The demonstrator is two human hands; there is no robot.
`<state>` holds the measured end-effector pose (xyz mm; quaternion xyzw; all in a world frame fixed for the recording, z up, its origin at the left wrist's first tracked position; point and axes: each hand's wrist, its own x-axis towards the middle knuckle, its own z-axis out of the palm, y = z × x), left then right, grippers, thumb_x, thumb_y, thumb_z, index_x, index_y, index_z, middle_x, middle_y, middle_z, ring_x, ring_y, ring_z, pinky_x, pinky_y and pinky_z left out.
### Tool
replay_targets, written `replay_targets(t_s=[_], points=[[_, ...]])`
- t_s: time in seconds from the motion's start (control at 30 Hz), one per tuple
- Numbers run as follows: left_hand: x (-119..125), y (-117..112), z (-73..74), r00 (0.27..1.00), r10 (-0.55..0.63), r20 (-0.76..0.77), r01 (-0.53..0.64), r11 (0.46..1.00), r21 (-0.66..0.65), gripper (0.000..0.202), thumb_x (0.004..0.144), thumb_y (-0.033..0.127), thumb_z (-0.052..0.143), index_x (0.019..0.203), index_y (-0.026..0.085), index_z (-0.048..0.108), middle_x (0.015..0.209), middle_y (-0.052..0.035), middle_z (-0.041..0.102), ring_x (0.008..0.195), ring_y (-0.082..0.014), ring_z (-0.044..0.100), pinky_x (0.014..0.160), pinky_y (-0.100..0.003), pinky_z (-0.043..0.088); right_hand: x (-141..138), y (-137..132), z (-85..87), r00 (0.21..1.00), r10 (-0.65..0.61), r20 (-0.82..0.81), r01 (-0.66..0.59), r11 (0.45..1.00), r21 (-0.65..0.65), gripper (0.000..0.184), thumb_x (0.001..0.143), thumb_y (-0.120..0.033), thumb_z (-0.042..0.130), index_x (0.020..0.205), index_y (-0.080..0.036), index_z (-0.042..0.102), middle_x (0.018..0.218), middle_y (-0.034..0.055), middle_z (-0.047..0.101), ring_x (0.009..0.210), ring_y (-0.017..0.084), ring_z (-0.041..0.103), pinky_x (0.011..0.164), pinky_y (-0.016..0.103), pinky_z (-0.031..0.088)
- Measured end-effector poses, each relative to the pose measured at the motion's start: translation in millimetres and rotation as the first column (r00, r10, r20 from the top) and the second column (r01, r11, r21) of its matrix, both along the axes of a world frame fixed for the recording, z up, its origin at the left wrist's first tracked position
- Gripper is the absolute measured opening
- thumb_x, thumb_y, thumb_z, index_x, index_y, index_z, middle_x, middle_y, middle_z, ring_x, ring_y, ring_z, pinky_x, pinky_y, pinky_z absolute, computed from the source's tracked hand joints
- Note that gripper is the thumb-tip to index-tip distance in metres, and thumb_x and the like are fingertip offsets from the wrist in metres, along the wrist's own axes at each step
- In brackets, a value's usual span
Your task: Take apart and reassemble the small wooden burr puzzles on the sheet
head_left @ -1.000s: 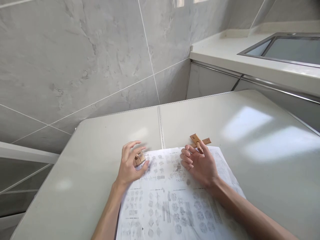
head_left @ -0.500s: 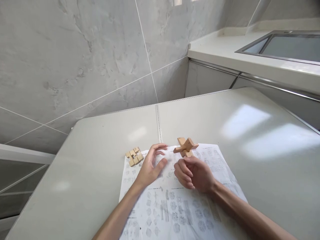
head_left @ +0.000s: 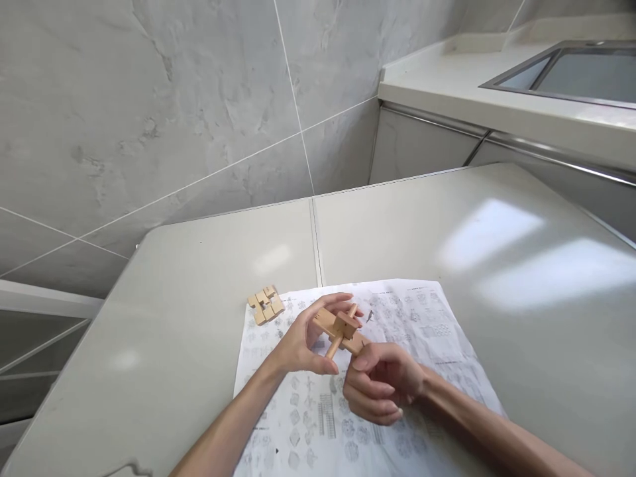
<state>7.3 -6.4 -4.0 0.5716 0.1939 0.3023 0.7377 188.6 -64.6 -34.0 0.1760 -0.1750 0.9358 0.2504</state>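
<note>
One cross [head_left: 344, 324] now between two hands [head_left: 301, 341] [head_left: 382, 377]

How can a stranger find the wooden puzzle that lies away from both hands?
On the table, look for the printed sheet. At its far left corner lies the puzzle: squarish, with a gap in the middle, unlike the wooden cross between the left hand and right hand.

The desk [head_left: 422, 225] looks smooth and glossy, glaring brightly toward its right edge; the sheet [head_left: 318, 397] on it is matt, faintly creased paper. The cross-shaped piece [head_left: 344, 324] and notched blocks [head_left: 269, 312] are smooth wood. Beyond the far right corner, the distant sink rim [head_left: 576, 45] is probably metal.
</note>
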Motion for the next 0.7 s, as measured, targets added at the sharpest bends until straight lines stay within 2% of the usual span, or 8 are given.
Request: replay_targets(t_s=[0.17, 0.4, 0.53, 0.7], points=[[-3, 1, -4.5, 0.996, 0.089, -0.016, -0.089, 0.996, 0.032, 0.099, 0.065, 0.061, 0.097, 0.148, 0.021, 0.062, 0.126, -0.0182, 0.069, 0.131, -0.0429, 0.062, 0.114, -0.06, 0.046, 0, 1, 2.7, 0.998, -0.014, -0.069, 0.012, 0.999, -0.033, 0.045, 0.101, -0.024, 0.034, 0.06, -0.018, 0.052, 0.056, 0.0007, 0.048, 0.039, 0.009, 0.043, 0.034, 0.021, 0.033], [-4, 3, 0.5, 0.996, 0.083, -0.035, -0.083, 0.997, -0.003, 0.096, 0.064, 0.059, 0.098, 0.146, 0.024, 0.062, 0.129, -0.0176, 0.069, 0.127, -0.04, 0.065, 0.108, -0.052, 0.052, 1, 2, 5.0, 0.997, -0.02, -0.071, 0.017, 0.999, -0.044, 0.046, 0.101, -0.025, 0.033, 0.059, -0.018, 0.051, 0.055, 0.0007, 0.047, 0.04, 0.009, 0.042, 0.034, 0.02, 0.032], [-2, 1, 6.8, 0.997, 0.075, -0.026, -0.076, 0.995, -0.068, 0.084, 0.067, 0.055, 0.099, 0.139, 0.026, 0.066, 0.137, -0.0171, 0.068, 0.114, -0.0324, 0.072, 0.096, -0.041, 0.058, 2, 3, 7.7, 0.998, -0.027, -0.053, 0.024, 0.998, -0.058, 0.047, 0.102, -0.026, 0.034, 0.059, -0.018, 0.051, 0.054, 0.0003, 0.046, 0.04, 0.009, 0.041, 0.034, 0.021, 0.031], [0, 1, 11.4, 0.996, 0.091, -0.02, -0.092, 0.994, -0.058, 0.054, 0.079, 0.05, 0.092, 0.122, 0.022, 0.073, 0.158, -0.0179, 0.053, 0.091, -0.0214, 0.076, 0.076, -0.033, 0.063, 1, 4, 5.9, 0.998, -0.03, -0.061, 0.026, 0.997, -0.072, 0.047, 0.102, -0.027, 0.035, 0.059, -0.018, 0.052, 0.054, 0.0, 0.046, 0.039, 0.009, 0.04, 0.032, 0.02, 0.029]])
